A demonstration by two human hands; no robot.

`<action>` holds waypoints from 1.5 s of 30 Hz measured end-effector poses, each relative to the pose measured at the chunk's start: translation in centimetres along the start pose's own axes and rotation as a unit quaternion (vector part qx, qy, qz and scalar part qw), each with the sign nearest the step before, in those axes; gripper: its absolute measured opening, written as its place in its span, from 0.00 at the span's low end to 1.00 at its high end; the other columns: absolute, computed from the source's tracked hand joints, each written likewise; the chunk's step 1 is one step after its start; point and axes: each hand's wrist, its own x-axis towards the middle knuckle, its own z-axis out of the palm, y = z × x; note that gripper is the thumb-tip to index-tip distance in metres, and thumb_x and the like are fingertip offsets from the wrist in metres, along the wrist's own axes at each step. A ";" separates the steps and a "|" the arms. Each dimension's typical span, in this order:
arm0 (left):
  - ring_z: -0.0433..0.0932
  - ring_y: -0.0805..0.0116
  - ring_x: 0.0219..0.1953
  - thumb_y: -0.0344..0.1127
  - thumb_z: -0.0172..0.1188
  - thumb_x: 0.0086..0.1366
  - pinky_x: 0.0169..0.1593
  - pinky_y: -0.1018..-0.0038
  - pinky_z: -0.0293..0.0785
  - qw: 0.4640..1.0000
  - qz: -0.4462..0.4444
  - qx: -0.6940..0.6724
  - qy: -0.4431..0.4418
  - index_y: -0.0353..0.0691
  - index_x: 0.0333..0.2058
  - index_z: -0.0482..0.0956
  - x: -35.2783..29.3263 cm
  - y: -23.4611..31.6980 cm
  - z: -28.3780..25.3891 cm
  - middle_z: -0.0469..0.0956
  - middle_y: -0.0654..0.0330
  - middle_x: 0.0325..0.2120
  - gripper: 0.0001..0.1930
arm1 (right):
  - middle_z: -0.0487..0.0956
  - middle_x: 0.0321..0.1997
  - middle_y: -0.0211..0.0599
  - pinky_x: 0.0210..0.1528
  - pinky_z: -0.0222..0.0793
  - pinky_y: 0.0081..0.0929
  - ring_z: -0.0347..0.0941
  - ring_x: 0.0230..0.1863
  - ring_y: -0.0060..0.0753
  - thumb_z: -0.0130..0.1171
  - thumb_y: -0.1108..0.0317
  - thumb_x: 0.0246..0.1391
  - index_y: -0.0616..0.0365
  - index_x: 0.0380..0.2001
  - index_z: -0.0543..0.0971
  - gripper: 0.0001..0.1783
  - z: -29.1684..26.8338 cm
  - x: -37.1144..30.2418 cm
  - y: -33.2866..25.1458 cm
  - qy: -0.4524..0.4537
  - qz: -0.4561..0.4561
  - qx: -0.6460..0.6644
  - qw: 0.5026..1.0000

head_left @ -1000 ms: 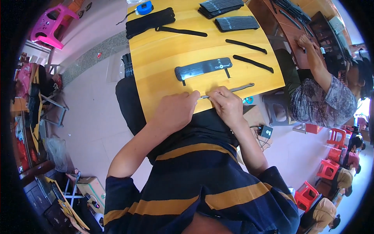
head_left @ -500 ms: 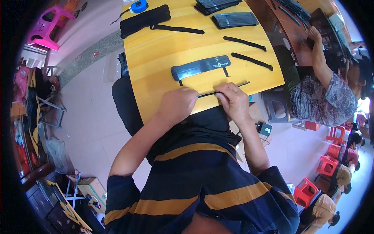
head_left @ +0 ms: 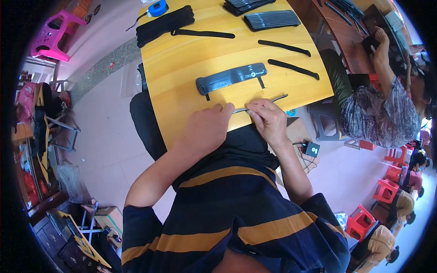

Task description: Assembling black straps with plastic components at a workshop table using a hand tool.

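Over the near edge of the yellow table [head_left: 182, 109], my left hand [head_left: 209, 125] and my right hand [head_left: 269, 120] pinch one narrow black strap [head_left: 240, 110]. It looks like a hook-and-loop cable strap. A short stretch shows between my fingers, and one end sticks out beyond the right hand. Just past my hands lies a flat bundle of black straps [head_left: 231, 80] with a shiny dark wrap and a light printed mark; two short tabs poke out beneath it. Two single black straps [head_left: 293, 68] rest at the right, and another single strap [head_left: 205, 33] lies farther back.
At the table's far side are a pile of black straps [head_left: 165, 25], striped dark bundles [head_left: 271, 20] and a blue tape measure [head_left: 157, 8]. A co-worker [head_left: 380, 111] sits at a brown table [head_left: 339, 41] on the right. A pink stool [head_left: 52, 36] stands far left, red stools [head_left: 361, 223] lower right.
The strap between my hands has turned to show a lighter, greyish face. My left hand has shifted slightly down. The co-worker's arm has moved, and the whole view has shifted a little.
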 end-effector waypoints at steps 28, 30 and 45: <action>0.82 0.50 0.30 0.34 0.55 0.68 0.31 0.55 0.78 0.996 0.037 0.065 0.038 0.41 0.42 0.75 0.6 0.3 1.1 0.77 0.54 0.28 0.06 | 0.84 0.35 0.37 0.36 0.77 0.31 0.83 0.34 0.39 0.71 0.74 0.52 0.57 0.35 0.87 0.06 0.4 0.0 -0.1 0.025 -0.018 0.016 0.999; 0.82 0.50 0.30 0.34 0.54 0.68 0.31 0.55 0.78 0.996 0.037 0.065 0.039 0.42 0.42 0.75 0.7 0.3 1.3 0.77 0.53 0.28 0.07 | 0.84 0.35 0.36 0.35 0.77 0.31 0.82 0.34 0.39 0.71 0.74 0.52 0.57 0.34 0.87 0.06 0.4 0.0 -0.1 0.024 -0.017 0.014 0.999; 0.82 0.51 0.29 0.34 0.55 0.67 0.29 0.57 0.79 0.993 0.059 0.079 0.064 0.44 0.41 0.76 1.2 0.0 1.1 0.77 0.55 0.27 0.06 | 0.81 0.32 0.34 0.33 0.76 0.36 0.81 0.32 0.41 0.70 0.70 0.53 0.54 0.32 0.85 0.04 0.7 0.2 0.1 0.037 -0.022 0.008 0.999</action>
